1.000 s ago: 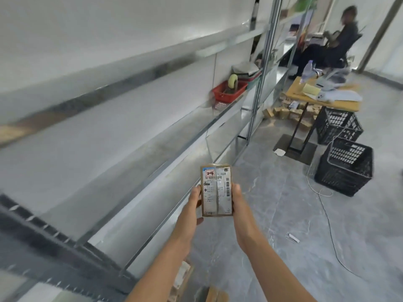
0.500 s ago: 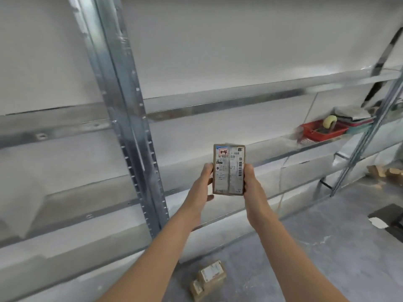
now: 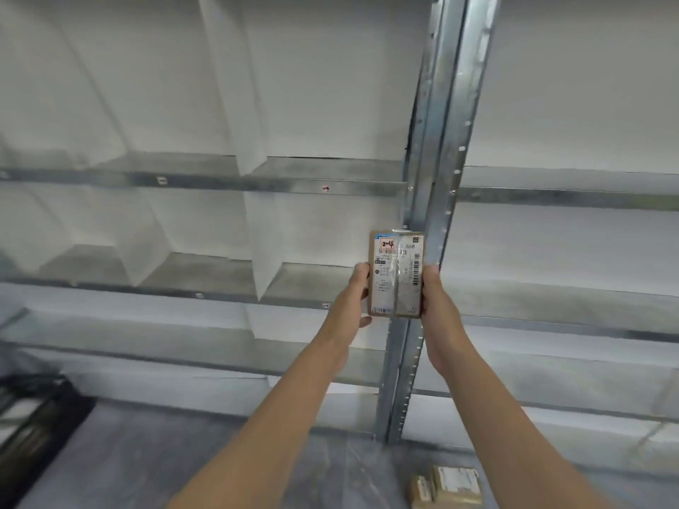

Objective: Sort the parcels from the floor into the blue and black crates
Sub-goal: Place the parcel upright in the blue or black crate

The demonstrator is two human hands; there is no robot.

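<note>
Fingers (image 3: 362,273) of our left hand (image 3: 351,299) and right hand (image 3: 437,303) pinch the parcel (image 3: 396,284) by its sides — long axis upright, label (image 3: 389,251) facing us.

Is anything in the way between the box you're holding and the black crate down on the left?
Nothing visible is. The left hand and right hand hold the parcel up in front of the shelf post, and only open floor lies between it and the black crate, blurred at the picture's edge.
</note>
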